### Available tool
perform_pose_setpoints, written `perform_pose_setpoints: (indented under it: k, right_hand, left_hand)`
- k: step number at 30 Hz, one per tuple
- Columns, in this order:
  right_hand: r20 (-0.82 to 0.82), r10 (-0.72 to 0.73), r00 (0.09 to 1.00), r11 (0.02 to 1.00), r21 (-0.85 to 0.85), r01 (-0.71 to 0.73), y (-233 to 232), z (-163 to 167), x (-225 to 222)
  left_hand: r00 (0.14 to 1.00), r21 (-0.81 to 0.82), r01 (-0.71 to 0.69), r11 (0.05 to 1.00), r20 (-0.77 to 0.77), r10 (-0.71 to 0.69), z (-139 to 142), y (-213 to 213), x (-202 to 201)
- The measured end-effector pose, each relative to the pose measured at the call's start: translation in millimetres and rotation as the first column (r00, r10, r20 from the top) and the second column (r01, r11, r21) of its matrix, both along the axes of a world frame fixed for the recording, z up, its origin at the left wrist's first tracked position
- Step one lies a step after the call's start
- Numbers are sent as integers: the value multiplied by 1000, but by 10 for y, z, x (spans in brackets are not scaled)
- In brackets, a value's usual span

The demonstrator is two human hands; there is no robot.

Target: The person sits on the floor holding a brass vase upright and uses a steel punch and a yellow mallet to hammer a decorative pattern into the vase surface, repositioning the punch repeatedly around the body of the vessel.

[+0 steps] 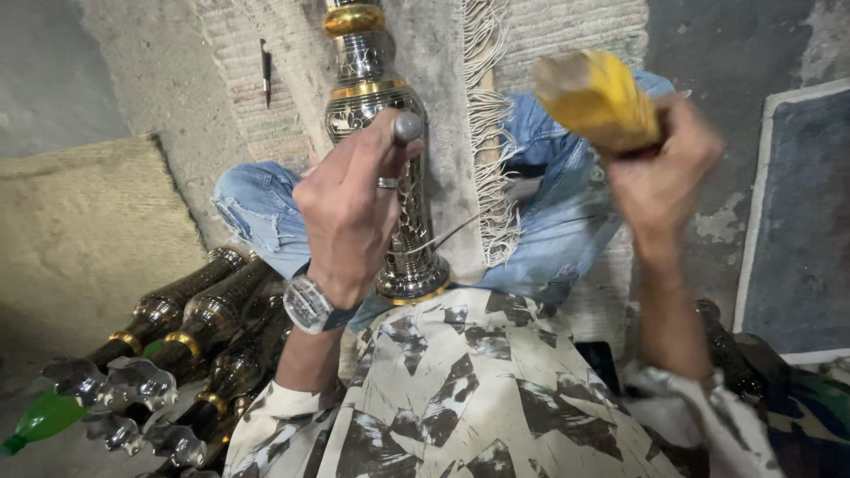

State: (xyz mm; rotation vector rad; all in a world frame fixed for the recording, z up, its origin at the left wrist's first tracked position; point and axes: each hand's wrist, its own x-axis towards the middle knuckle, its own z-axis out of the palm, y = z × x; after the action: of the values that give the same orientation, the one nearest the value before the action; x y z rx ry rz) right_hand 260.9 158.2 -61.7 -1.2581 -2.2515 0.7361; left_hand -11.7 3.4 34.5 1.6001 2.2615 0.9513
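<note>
the left hand [350, 217] is closed around a thin metal punch [400, 146], its rounded butt end showing above the fingers [376, 155] and the shaft running down inside the fist, so the tool's working tip is hidden against the engraved brass vase [390, 177]. the vase stands upright between the person's knees in torn blue jeans [266, 217], its long axis running from the flared base near the lap up to the gold-banded neck at the far edge of the view, and the punch lies steeply along that same line, pressed to the vase's near-left side. the right hand [660, 177] is raised to the right, well apart from the vase, clenched on the handle of a yellow wooden mallet [598, 97] whose head is blurred and sits higher and further right than the punch's butt. so the butt lies down and to the left of the mallet head, with open space between them, and the left hand is much the nearer to the vase. on the floor at the near left lie several similar dark vases [190, 314] on their sides, next to a green plastic bottle [40, 420].
</note>
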Motion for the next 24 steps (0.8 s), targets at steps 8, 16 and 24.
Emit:
perform_pose_setpoints:
  k: [8,16,24]
  right_hand:
    - [65,296,953,903,305,-301,568,542,-195]
    - [95,355,930,910,191,-367,652,691,-398]
    - [152,281,947,937,171,-306,582,703,-582]
  left_hand:
    - [999,40,-9,999,-37,10,-41,-24,-14]
    - [1000,28,21,999,8,-21,-55,-33,-29]
    - [1000,32,24,999,3,-24,-52,-4,-41]
